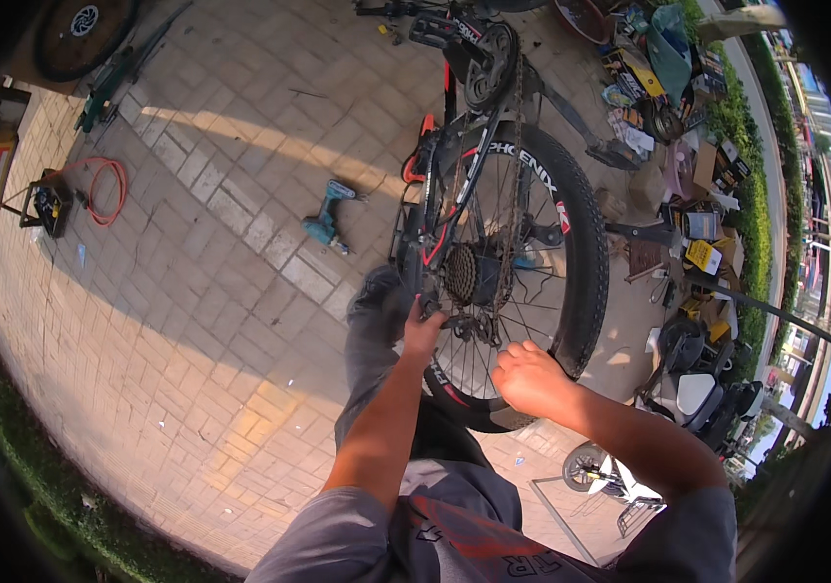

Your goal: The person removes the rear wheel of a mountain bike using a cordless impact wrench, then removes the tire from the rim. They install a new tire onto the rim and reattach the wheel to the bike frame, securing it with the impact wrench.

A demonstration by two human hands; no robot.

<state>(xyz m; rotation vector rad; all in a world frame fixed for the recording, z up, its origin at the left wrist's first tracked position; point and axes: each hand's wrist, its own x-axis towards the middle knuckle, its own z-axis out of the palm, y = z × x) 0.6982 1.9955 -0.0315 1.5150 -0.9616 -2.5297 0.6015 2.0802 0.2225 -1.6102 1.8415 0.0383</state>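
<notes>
Downward head view (wide fisheye)

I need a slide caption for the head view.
Left hand near a bicycle's rear derailleur, right hand by the tyre.

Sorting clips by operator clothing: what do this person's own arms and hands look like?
Short grey sleeves, bare forearms. Left grip and right grip are bare human hands, ungloved; no watch, wristband, cables or markings visible. The grey shirt has a reddish panel and dark lettering in front.
</notes>
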